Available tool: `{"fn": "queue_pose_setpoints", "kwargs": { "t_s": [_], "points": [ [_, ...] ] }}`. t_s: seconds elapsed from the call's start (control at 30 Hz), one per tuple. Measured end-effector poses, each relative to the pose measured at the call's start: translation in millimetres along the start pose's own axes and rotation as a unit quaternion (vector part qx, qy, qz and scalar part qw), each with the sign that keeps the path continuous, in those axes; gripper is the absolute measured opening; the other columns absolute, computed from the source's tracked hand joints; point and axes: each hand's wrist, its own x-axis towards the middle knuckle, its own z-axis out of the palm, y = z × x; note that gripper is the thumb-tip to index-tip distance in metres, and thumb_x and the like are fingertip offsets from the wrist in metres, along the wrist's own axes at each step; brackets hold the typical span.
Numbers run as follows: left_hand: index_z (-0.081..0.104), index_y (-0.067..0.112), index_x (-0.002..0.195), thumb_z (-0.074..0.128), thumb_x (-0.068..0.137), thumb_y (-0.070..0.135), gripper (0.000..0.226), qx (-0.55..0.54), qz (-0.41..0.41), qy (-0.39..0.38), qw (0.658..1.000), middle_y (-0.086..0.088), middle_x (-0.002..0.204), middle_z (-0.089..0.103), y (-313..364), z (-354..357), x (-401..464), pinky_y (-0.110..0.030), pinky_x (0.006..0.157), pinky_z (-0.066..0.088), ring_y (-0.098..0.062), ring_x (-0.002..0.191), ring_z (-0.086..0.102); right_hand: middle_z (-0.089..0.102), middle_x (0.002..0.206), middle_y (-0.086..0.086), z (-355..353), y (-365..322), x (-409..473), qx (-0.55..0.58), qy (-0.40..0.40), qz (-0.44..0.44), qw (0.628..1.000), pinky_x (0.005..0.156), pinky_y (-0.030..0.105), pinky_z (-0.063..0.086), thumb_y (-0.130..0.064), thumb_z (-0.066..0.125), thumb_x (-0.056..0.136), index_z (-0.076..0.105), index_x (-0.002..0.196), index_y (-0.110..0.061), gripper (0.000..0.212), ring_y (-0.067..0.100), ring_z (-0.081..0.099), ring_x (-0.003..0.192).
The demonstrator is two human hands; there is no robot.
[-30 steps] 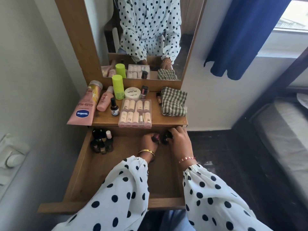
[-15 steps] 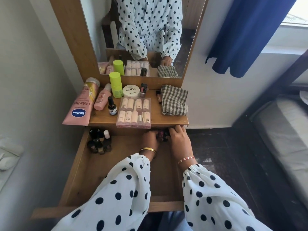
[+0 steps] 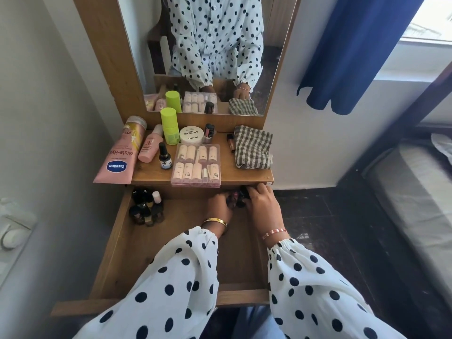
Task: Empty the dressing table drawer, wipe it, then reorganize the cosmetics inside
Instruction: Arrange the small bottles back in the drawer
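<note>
1. At the back right corner of the open drawer (image 3: 176,260), tucked just under the bench (image 3: 151,177) edge, both hands are bunched around a little cluster of dark bottles (image 3: 236,198). I think it's nail polish, but they're too shadowed to be sure.
2. The left hand (image 3: 219,207) has its fingers curled in against the bottles from the left, and the right hand (image 3: 263,207) wraps them from the right and over the top. So the hands are together, clamped on that cluster, with the bottles sandwiched between them.
3. A second group of small bottles (image 3: 146,209) stands upright in the back left corner, well apart from the hands. The left hand is the nearer one if those need touching.
4. Up on the bench: a pink lotion tube (image 3: 117,157), a green bottle (image 3: 170,127), a clear box of little tubes (image 3: 195,165), a white tub (image 3: 192,134) and a checked cloth (image 3: 253,146).
5. My guess is this is the putting-back stage, since the drawer floor is mostly bare. The box sits straight ahead of the hands, just above them, with its long side running left to right.
</note>
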Motion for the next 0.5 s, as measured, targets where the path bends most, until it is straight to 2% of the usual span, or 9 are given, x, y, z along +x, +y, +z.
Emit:
{"fn": "queue_pose_setpoints", "kwargs": {
  "t_s": [0.17, 0.3, 0.43, 0.5],
  "points": [
    [0.064, 0.008, 0.111, 0.054, 0.089, 0.018, 0.026, -0.061, 0.007, 0.03, 0.998, -0.019, 0.108, 0.068, 1, -3, -15, -0.032, 0.084, 0.047, -0.034, 0.1, 0.063, 0.063, 0.083, 0.014, -11, -10, -6, 0.038, 0.087, -0.038, 0.995, 0.068, 0.037, 0.054, -0.009, 0.065, 0.08, 0.068, 0.088, -0.002, 0.011, 0.033, 0.06, 0.082],
    [0.062, 0.008, 0.112, 0.053, 0.087, 0.012, 0.027, -0.109, 0.02, 0.063, 0.992, -0.014, 0.103, 0.07, 6, -13, -27, -0.026, 0.078, 0.05, -0.026, 0.087, 0.066, 0.061, 0.077, 0.014, -25, -21, 4, 0.064, 0.127, -0.05, 0.989, 0.063, 0.034, 0.05, -0.008, 0.064, 0.08, 0.067, 0.079, -0.001, 0.008, 0.03, 0.058, 0.072],
    [0.066, 0.011, 0.101, 0.054, 0.086, 0.009, 0.02, -0.148, 0.077, 0.107, 0.98, -0.008, 0.094, 0.071, 20, -33, -34, -0.011, 0.066, 0.044, -0.014, 0.078, 0.062, 0.061, 0.079, 0.013, -41, -32, 27, 0.145, 0.161, -0.029, 0.976, 0.064, 0.029, 0.045, -0.008, 0.063, 0.082, 0.068, 0.082, -0.001, 0.009, 0.023, 0.054, 0.071],
    [0.067, 0.012, 0.098, 0.057, 0.084, 0.006, 0.018, -0.153, 0.117, 0.115, 0.975, -0.003, 0.088, 0.068, 29, -44, -34, -0.001, 0.063, 0.039, -0.011, 0.076, 0.06, 0.061, 0.081, 0.008, -47, -34, 44, 0.183, 0.159, 0.009, 0.97, 0.064, 0.027, 0.044, -0.01, 0.062, 0.083, 0.068, 0.084, -0.004, 0.009, 0.017, 0.052, 0.07]
  ]
}}
